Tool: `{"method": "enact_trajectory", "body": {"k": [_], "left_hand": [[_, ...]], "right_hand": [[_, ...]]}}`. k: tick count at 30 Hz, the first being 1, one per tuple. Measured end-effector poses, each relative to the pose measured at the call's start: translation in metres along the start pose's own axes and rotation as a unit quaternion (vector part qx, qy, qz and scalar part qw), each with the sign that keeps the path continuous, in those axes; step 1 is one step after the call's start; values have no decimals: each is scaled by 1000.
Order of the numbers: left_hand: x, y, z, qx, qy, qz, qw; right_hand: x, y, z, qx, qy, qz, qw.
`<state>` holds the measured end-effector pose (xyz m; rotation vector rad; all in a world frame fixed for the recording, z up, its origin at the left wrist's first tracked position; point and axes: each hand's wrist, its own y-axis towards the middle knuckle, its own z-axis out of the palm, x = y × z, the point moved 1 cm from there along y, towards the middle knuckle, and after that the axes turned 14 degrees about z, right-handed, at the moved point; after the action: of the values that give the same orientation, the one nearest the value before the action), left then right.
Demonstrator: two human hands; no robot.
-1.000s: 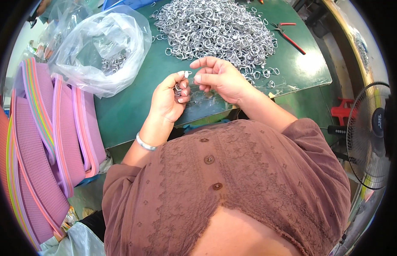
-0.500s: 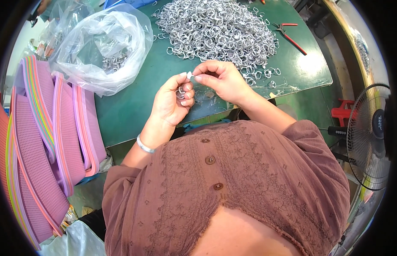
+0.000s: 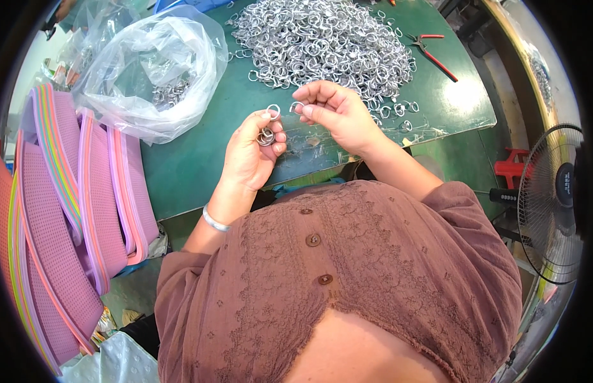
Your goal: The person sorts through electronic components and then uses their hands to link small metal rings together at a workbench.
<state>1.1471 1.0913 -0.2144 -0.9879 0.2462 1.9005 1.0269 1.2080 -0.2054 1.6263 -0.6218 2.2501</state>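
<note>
Between the thumb and forefinger of my left hand (image 3: 245,155) stands a silver metal ring (image 3: 278,110). More small rings (image 3: 266,136) lie in its curled fingers, partly covered. My right hand (image 3: 343,120) pinches another silver ring (image 3: 292,107) by the thumb and fingertips, a short gap away from the left one. Both hands are over the near edge of the green table (image 3: 188,169). Just beyond them rises a big heap of silver rings (image 3: 315,48), with several loose ones at its right foot.
A clear plastic bag (image 3: 204,76) holding some rings stands open at the left. Red-handled pliers (image 3: 439,64) lie right of the heap. Pink perforated baskets (image 3: 60,217) crowd the left side. A black fan (image 3: 551,204) and a red stool (image 3: 510,167) are at the right.
My hands have drawn apart, the right one up and slightly right. A ring now shows at each hand's fingertips, where before they met at one small piece.
</note>
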Motion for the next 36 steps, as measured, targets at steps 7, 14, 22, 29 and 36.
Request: {"method": "enact_trajectory", "body": {"k": [7, 14, 22, 29, 36], "left_hand": [[-3, -1, 3, 13, -27, 6, 1000], [-1, -4, 5, 68, -12, -12, 998], [-3, -9, 13, 69, 22, 9, 997], [1, -10, 18, 60, 119, 66, 989], [6, -6, 7, 47, 86, 59, 993]], "right_hand": [[-3, 2, -8, 41, 125, 54, 990], [-6, 4, -7, 96, 251, 117, 956], [-9, 4, -7, 121, 256, 138, 949], [0, -3, 3, 8, 101, 70, 992], [2, 6, -14, -111, -176, -54, 977]]}}
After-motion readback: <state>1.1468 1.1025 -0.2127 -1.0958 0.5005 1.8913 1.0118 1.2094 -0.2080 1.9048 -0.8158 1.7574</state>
